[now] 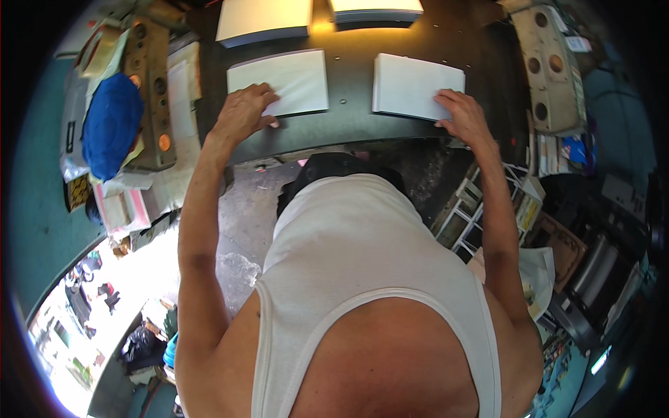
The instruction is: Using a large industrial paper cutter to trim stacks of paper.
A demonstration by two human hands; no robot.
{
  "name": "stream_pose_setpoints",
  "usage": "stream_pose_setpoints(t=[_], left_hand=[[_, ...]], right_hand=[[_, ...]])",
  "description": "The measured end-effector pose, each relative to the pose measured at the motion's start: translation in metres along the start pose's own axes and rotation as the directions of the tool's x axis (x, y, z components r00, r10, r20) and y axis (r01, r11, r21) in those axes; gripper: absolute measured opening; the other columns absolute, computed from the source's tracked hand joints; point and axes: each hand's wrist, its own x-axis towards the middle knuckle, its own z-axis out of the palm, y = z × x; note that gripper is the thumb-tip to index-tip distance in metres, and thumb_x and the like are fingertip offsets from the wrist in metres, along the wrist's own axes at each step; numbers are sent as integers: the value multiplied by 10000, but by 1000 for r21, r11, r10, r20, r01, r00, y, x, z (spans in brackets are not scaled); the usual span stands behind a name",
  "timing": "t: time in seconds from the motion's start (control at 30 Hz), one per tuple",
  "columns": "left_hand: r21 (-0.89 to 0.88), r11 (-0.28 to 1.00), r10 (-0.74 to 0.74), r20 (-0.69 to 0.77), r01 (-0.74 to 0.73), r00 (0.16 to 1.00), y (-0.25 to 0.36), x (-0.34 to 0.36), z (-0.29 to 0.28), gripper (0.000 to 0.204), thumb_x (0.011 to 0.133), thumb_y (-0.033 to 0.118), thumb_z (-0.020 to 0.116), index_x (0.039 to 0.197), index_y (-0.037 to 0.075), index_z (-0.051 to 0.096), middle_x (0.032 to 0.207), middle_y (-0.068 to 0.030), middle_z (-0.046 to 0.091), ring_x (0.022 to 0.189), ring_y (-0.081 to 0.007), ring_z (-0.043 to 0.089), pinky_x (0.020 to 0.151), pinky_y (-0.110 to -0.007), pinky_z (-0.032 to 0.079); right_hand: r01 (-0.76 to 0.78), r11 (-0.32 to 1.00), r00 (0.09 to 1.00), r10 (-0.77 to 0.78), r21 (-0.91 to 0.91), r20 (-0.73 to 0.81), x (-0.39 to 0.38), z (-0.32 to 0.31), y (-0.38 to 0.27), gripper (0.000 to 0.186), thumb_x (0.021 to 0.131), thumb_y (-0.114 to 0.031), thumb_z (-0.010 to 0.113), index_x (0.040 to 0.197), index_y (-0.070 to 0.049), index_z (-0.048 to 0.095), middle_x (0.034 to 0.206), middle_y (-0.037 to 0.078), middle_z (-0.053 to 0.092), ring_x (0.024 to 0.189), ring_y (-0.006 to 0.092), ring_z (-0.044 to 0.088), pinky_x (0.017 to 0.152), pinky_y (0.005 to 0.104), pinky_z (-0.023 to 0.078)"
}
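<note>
Two white paper stacks lie on the dark table in front of me. My left hand (249, 113) rests on the near left corner of the left paper stack (296, 80). Its fingers are bent over the top sheet, and the thumb stands apart at the near edge. My right hand (461, 115) is at the near right corner of the right paper stack (411, 83). There the fingertips press on top while the thumb sits against the near edge, so the corner is between them. The undersides of both stacks are hidden.
Two thicker paper stacks, one at the far left (265, 21) and one at the far right (376, 8), stand under a yellow light on the dark table (341, 129). Beige metal frames with round holes flank it, left (148, 90) and right (554, 76). A blue bundle (111, 125) hangs left.
</note>
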Motion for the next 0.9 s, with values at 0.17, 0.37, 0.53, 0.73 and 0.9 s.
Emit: stream_pose_setpoints(t=[0.17, 0.37, 0.53, 0.73, 0.9], left_hand=[[4, 1000, -30, -11, 30, 999, 1, -1, 5, 431, 719, 178, 821, 1120, 74, 703, 1176, -70, 674, 1092, -276, 642, 933, -401, 518], [-60, 998, -12, -11, 11, 1000, 0, 2, -5, 370, 731, 186, 810, 1072, 74, 723, 1162, -71, 685, 1067, -275, 652, 912, -398, 525], [-84, 996, -38, 27, 40, 999, -2, 1, -7, 300, 783, 165, 771, 1067, 77, 731, 1190, -81, 688, 1046, -277, 662, 909, -409, 523], [-149, 985, -92, -9, 90, 996, -9, 3, -2, 247, 863, 94, 683, 1104, 99, 737, 1089, -73, 734, 842, -256, 706, 837, -379, 530], [-136, 984, -123, -35, 117, 992, -11, 1, -1, 281, 870, 97, 679, 1147, 110, 720, 977, -71, 754, 797, -262, 706, 829, -374, 533]], right_hand=[[-52, 998, 998, 52, 16, 20, 0, -8, -10, 538, 635, -72, 837, 1142, -67, 658, 1198, 37, 620, 1102, 258, 598, 945, 405, 506], [-59, 998, 998, 58, 22, 31, -4, -4, 0, 526, 657, -47, 821, 1154, -74, 653, 1219, 33, 617, 1132, 258, 590, 955, 396, 512], [-39, 991, 999, 34, 129, 36, -6, -4, 12, 326, 742, -49, 755, 1063, -43, 698, 1222, 61, 657, 1079, 295, 640, 921, 412, 529], [-92, 915, 995, 94, 393, 14, -6, -1, 32, 192, 833, -83, 661, 1007, -22, 715, 1091, 109, 719, 944, 332, 690, 854, 402, 540], [-229, 806, 972, 223, 546, 77, -4, 0, 35, 164, 862, -113, 665, 975, -3, 709, 1059, 130, 728, 948, 302, 706, 870, 384, 545]])
